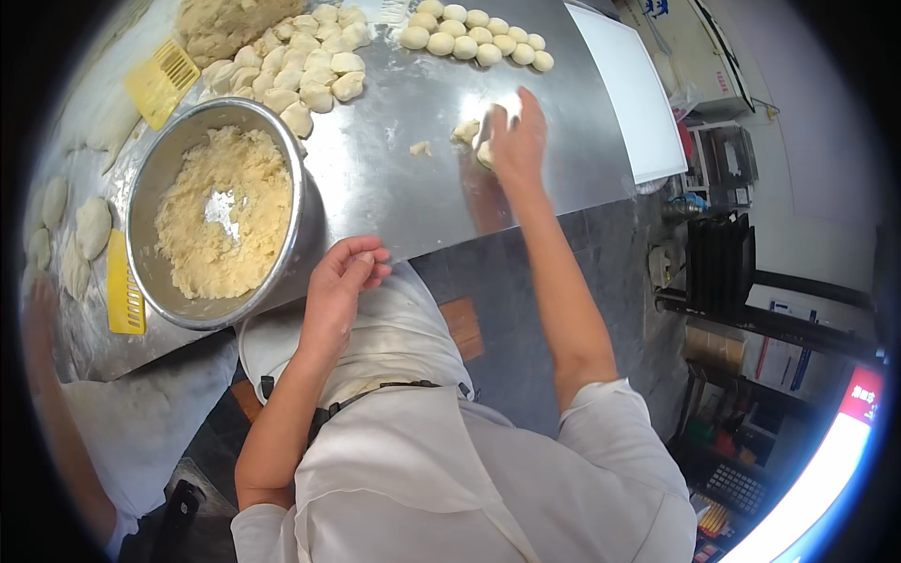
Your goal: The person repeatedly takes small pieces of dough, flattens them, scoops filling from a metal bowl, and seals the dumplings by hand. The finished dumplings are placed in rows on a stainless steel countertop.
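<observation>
My right hand [519,137], blurred, is above the steel table with its fingers apart. Close to its thumb side lie two small dough pieces [465,131], one partly covered by the hand. Small dough scraps [421,148] are left of them. At the table's front edge, my left hand [345,271] has its fingers loosely curled, and its palm is hidden. To its left stands a large steel bowl [299,179] containing crumbly pale-yellow filling [183,225]. Smooth dough balls [464,48] sit in rows at the far side. Flattened dough pieces [317,76] are heaped behind the bowl.
Yellow slotted plastic scrapers [151,95] [125,285] flank the bowl. A big dough mass [229,28] lies at the far left. Another person's arm [60,415] reaches in at left, near dough pieces [93,229]. A white panel [630,91] adjoins the table's right edge.
</observation>
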`<state>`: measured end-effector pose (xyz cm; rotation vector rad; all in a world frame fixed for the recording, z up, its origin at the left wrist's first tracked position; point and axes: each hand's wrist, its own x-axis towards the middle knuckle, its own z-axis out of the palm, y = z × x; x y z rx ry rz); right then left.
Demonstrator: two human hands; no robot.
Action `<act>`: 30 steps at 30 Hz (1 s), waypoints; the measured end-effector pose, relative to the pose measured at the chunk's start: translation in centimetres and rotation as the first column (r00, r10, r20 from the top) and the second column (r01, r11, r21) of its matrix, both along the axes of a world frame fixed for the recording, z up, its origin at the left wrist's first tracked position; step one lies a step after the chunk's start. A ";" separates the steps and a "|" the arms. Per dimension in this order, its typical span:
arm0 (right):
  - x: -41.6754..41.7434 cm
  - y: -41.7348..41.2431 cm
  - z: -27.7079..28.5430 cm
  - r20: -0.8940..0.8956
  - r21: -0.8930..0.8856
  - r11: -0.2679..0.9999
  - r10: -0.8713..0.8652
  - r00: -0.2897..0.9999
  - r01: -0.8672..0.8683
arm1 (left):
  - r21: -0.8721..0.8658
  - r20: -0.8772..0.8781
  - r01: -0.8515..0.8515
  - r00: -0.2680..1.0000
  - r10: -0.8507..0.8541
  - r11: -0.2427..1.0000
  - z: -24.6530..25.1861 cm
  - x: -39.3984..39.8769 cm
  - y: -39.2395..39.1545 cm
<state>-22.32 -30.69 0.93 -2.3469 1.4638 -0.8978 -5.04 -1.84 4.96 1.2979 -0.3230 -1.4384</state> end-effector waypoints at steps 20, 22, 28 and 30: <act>-0.7 8.6 3.8 0.699 0.428 0.822 -0.036 0.714 -0.377 | -0.159 -0.146 0.016 0.988 -0.040 0.987 2.9 -0.6 -1.4; 1.3 10.9 7.1 0.759 0.490 0.701 -0.050 0.649 -0.518 | -0.235 -0.256 -0.052 0.967 -0.011 0.971 4.2 -0.5 -1.4; 9.7 17.8 14.5 0.532 0.386 0.480 0.582 0.615 -0.788 | -0.317 -0.540 -0.383 0.825 0.167 0.868 8.0 2.7 2.2; 12.9 17.1 14.7 0.454 0.275 0.422 0.735 0.504 -0.864 | -0.230 -0.605 -0.461 0.757 0.245 0.857 8.3 4.8 5.1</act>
